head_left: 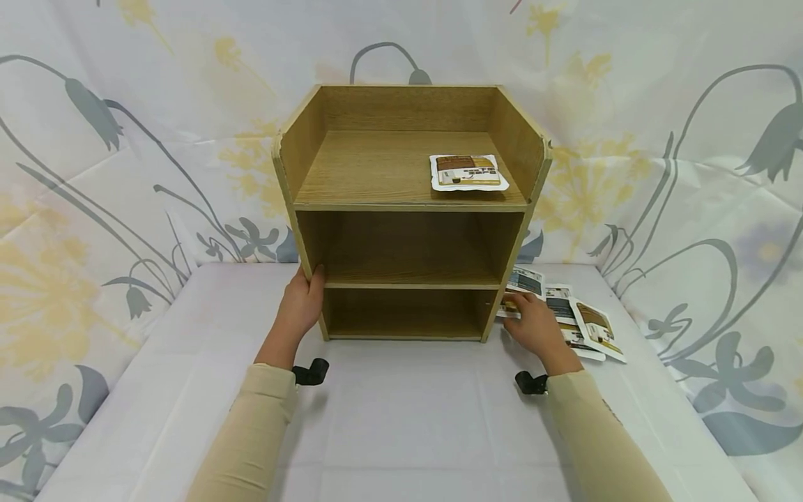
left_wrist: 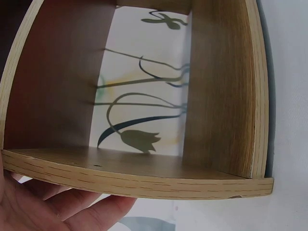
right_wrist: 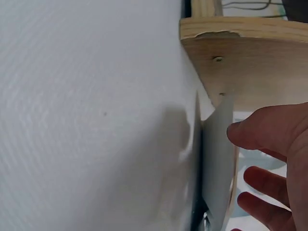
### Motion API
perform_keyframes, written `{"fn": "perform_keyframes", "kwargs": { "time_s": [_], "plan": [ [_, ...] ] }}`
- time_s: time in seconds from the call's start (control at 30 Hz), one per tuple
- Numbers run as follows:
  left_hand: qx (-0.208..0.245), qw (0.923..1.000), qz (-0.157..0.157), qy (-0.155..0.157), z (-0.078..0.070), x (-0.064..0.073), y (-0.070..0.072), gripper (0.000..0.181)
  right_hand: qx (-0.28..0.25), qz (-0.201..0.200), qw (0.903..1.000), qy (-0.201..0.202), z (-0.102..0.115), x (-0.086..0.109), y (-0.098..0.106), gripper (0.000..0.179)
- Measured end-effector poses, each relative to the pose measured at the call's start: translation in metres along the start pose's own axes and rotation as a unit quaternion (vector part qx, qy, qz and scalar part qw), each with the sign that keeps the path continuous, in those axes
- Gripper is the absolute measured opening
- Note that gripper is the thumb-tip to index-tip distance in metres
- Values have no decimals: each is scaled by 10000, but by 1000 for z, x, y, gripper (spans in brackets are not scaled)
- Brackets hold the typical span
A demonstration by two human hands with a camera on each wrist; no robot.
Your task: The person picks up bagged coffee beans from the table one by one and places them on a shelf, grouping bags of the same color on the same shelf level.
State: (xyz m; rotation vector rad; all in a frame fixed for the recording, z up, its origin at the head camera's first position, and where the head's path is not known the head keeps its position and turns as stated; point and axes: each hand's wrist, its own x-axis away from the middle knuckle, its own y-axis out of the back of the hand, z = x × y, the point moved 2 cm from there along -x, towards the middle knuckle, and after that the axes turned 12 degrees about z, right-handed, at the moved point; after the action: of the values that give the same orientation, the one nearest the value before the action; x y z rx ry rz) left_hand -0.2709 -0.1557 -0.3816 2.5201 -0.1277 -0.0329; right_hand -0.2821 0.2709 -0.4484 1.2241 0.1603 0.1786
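A wooden shelf unit (head_left: 410, 167) stands upright on the white-covered table. My left hand (head_left: 302, 301) grips its left side panel, thumb on the inner side; in the left wrist view, the fingers (left_wrist: 98, 211) lie along the panel's outer face. Beside the shelf's lower right side, my right hand (head_left: 534, 324) is over a flat printed packet (head_left: 509, 307). The right wrist view has the thumb touching the edge of a pale packet (right_wrist: 219, 159), with the other fingers spread apart from it. One white, brown and yellow packet (head_left: 467, 173) lies on the shelf's top board.
Several more flat packets (head_left: 599, 331) lie overlapping on the table right of the shelf. A floral cloth (head_left: 659, 174) hangs behind and at both sides. Black wrist mounts (head_left: 532, 383) stick out inward from the sleeves.
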Motion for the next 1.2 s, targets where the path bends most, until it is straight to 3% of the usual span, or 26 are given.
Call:
{"fn": "perform_keyframes", "kwargs": {
  "time_s": [0.6, 1.2],
  "plan": [
    [37, 10000, -45, -18, 0, 0, 0, 62, 739, 148, 9971, -59, -3, -11, -7, 55],
    [20, 10000, -28, -58, 0, 1, -1, 62, 914, 11, 9958, -4, -1, -11, -9, 46]
  ]
}}
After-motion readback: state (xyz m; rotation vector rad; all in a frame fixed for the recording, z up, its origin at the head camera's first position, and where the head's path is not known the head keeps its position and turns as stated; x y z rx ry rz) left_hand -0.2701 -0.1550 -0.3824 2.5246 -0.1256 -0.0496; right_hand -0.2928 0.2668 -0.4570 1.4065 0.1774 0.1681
